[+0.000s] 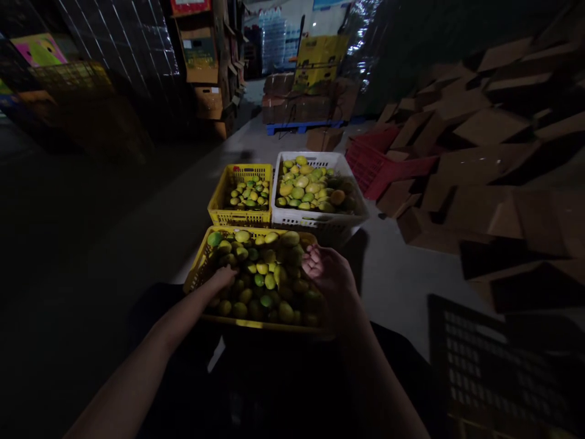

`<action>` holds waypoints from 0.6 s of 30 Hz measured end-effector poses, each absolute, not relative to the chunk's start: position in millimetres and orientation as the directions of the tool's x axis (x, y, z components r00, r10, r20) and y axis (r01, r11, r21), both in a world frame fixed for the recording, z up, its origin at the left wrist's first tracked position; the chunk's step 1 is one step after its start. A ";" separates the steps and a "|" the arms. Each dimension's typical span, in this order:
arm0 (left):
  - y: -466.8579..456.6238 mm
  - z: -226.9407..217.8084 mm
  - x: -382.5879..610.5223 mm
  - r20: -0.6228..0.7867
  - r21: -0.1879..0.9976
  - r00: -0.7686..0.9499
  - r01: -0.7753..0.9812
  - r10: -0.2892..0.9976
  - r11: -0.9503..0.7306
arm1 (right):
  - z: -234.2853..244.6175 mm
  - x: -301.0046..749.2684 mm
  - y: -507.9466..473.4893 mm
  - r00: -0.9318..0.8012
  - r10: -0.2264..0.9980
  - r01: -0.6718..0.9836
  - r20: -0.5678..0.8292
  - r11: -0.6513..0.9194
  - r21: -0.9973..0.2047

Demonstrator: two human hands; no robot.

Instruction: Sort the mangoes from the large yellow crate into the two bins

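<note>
A yellow crate (262,325) full of yellow and green lemons (262,268) stands right in front of me. Inside its left half, my left hand (225,277) reaches down onto the fruit; its fingertips are lost in shadow. Over the right rim is my right hand (320,265), fingers curled in and pressed together. Whether anything sits inside that curl is hidden. Dim lemons lie close beside its fingers.
Behind stand a smaller yellow crate (241,216) and a white crate (315,216), both holding similar fruit. Cardboard boxes (479,201) and a red crate (372,167) pile up at right. A dark slatted crate (475,341) lies lower right. A blue pallet (297,128) with boxes stands farther back.
</note>
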State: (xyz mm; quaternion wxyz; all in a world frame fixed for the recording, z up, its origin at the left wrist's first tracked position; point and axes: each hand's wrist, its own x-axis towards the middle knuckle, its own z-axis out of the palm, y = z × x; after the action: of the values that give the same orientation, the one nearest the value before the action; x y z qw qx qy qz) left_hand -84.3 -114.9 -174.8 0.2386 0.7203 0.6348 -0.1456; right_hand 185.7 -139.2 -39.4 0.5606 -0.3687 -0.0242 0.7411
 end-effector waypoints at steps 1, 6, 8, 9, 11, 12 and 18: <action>-111.3 -167.0 -83.4 -0.497 0.187 0.162 0.979 0.853 -0.078 | -40.9 188.4 -139.8 -0.088 0.853 -0.815 -0.515 -0.359 -0.455; -107.8 -92.4 -67.3 -0.273 0.608 0.340 0.786 0.900 -0.113 | -50.4 172.7 -143.4 -0.090 0.837 -0.734 -0.540 -0.423 -0.532; -114.0 -57.6 -60.0 -0.160 0.828 0.408 0.551 0.899 -0.103 | -49.0 155.8 -146.8 -0.211 0.794 -0.654 -0.570 -0.549 -0.521; -116.9 -44.0 -58.2 -0.120 0.879 0.417 0.466 0.901 -0.099 | -47.0 146.7 -149.0 -0.289 0.770 -0.627 -0.569 -0.602 -0.496; -119.3 -30.2 -59.3 -0.063 0.907 0.372 0.408 0.926 -0.102 | -42.7 129.4 -153.5 -0.442 0.723 -0.598 -0.531 -0.679 -0.427; -118.4 -31.2 -62.0 -0.049 0.895 0.321 0.434 0.946 -0.101 | -40.9 121.8 -155.6 -0.497 0.708 -0.588 -0.503 -0.700 -0.404; -113.4 -112.6 -75.2 -0.374 0.442 0.056 0.888 0.926 0.125 | -39.7 98.4 -158.4 -0.567 0.675 -0.524 -0.471 -0.738 -0.425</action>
State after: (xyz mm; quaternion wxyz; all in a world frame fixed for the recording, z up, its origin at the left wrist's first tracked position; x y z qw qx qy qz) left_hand -75.2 -113.4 -112.6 0.3021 0.6609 0.6863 0.0309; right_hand 98.4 -158.4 -39.7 0.3419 -0.3153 -0.1196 0.8772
